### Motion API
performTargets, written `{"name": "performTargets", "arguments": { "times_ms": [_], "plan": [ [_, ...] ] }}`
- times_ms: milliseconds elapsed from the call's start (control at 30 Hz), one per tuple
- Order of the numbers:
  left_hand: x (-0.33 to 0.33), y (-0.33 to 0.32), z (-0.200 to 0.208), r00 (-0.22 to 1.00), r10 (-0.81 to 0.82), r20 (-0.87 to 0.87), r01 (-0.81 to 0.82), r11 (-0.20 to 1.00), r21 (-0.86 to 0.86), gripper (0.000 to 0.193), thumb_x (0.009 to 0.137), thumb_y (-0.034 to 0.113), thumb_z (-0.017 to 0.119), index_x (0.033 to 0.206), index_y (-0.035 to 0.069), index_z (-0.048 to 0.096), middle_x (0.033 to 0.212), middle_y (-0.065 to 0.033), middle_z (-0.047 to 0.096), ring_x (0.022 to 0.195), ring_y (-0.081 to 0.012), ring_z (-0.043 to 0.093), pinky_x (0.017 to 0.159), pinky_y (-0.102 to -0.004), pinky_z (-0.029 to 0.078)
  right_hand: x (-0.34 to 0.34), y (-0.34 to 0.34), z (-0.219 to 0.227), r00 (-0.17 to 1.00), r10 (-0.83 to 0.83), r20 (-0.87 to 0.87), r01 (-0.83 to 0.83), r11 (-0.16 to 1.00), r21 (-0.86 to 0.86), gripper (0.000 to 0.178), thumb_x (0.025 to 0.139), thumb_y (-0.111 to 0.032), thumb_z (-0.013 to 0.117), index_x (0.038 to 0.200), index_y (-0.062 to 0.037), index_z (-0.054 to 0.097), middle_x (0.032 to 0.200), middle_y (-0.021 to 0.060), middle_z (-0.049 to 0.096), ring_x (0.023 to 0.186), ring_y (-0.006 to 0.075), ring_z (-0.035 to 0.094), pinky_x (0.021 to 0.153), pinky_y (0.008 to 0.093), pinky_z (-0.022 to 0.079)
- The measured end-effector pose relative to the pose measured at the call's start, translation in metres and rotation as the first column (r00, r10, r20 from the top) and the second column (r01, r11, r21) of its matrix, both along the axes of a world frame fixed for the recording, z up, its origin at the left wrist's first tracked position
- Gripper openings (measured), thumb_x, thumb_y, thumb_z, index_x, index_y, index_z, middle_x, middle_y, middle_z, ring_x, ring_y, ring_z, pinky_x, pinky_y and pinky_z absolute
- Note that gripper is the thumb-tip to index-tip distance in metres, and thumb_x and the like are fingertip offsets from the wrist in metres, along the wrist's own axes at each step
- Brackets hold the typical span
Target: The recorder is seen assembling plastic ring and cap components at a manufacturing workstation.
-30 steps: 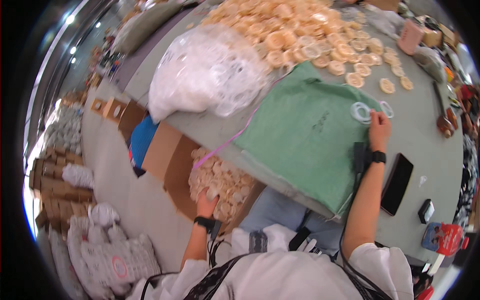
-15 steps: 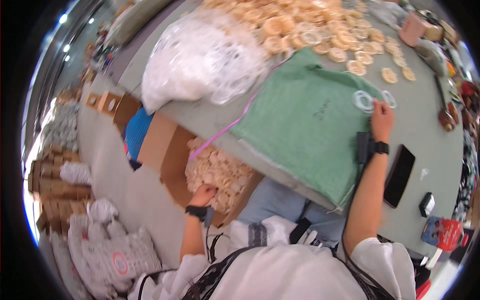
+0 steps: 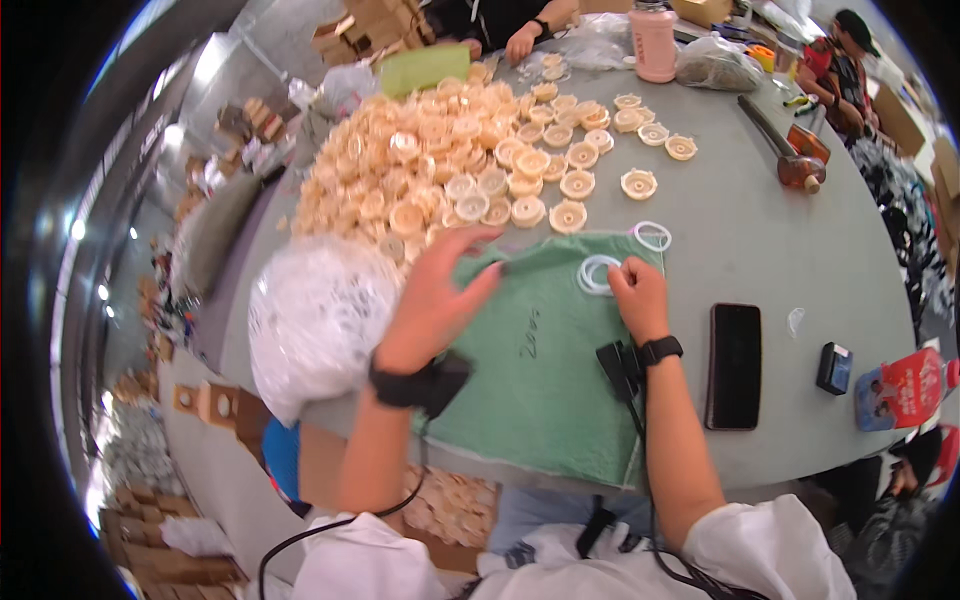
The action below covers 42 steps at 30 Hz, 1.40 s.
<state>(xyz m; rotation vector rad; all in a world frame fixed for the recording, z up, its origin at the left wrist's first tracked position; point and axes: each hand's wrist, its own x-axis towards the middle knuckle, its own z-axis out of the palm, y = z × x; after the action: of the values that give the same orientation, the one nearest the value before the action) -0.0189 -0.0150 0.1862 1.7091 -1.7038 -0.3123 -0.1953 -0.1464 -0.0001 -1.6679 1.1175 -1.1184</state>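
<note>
My left hand [image 3: 435, 305] is over the left edge of a green cloth [image 3: 540, 400], its thumb and fingers apart with nothing visible between them. Just beyond it spreads a heap of cream-coloured round plastic caps [image 3: 400, 150]. On the cloth's right side, my right hand [image 3: 640, 298] is closed, fingertips against some white rings [image 3: 598, 275]; the fingers partly hide the grip. Another white ring [image 3: 652, 236] lies at the cloth's far right corner. To the left of my left hand sits a clear plastic bag [image 3: 315, 325] filled with white pieces.
A black phone [image 3: 734, 368], a small dark box [image 3: 834, 368] and a red-labelled bottle [image 3: 905, 390] stand right on the table. A pink bottle [image 3: 652, 45] and a co-worker's hand [image 3: 523, 42] are at the far side. Below the table edge, a box holds more caps [image 3: 450, 505].
My left hand has risen from the box of caps below the table to above the cloth. My right hand stays closed by the rings. The view has tilted up toward the far side.
</note>
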Motion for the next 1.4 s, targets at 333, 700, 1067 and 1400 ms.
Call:
{"name": "performTargets", "arguments": {
  "times_ms": [333,700,1067,1400],
  "plan": [
    [0.023,-0.314,-0.098,0.912,0.069,0.404,-0.105,0.992,0.066,0.065,0.075,0.032,0.062,0.129,0.005,0.04,0.128,-0.0214,0.044,0.117,-0.0336,0.046,0.095,-0.0424,0.039,0.007,0.022,0.025,0.998,-0.065,0.006,0.064,0.986,0.154,0.024,0.078,-0.023,0.06,0.064,-0.0058,0.051,0.056,0.0115,0.053,0.052,0.0306,0.052,0.048,0.0382,0.038],
    [0.076,-0.424,-0.141,0.889,0.152,0.432,-0.257,0.946,0.196,0.061,0.074,0.03,0.063,0.128,0.01,0.042,0.117,-0.0241,0.051,0.108,-0.0393,0.05,0.092,-0.0423,0.042,0.02,0.03,0.04,0.999,-0.022,0.029,0.013,0.963,0.271,0.026,0.078,-0.025,0.062,0.063,-0.0081,0.048,0.056,0.0076,0.052,0.051,0.0271,0.051,0.048,0.0368,0.038],
    [0.008,-0.479,-0.141,0.96,0.133,0.245,-0.114,0.99,-0.088,0.057,0.067,0.029,0.068,0.116,0.006,0.049,0.116,-0.0237,0.043,0.107,-0.0387,0.048,0.091,-0.0398,0.042,0.022,0.032,0.039,0.985,0.005,0.17,-0.08,0.898,0.432,0.026,0.08,-0.02,0.064,0.064,-0.0044,0.049,0.053,0.0038,0.047,0.047,0.011,0.042,0.047,0.0271,0.035],
    [0.096,-0.576,-0.212,0.86,0.033,0.51,-0.094,0.991,0.096,0.042,0.07,0.024,0.063,0.104,0.001,0.056,0.105,-0.0231,0.059,0.1,-0.0374,0.055,0.084,-0.0427,0.045,0.04,0.035,0.022,0.979,-0.074,0.19,0.011,0.949,0.314,0.025,0.081,-0.022,0.057,0.069,-0.0053,0.044,0.063,0.0131,0.047,0.058,0.0324,0.049,0.053,0.0392,0.038]
  ]
}}
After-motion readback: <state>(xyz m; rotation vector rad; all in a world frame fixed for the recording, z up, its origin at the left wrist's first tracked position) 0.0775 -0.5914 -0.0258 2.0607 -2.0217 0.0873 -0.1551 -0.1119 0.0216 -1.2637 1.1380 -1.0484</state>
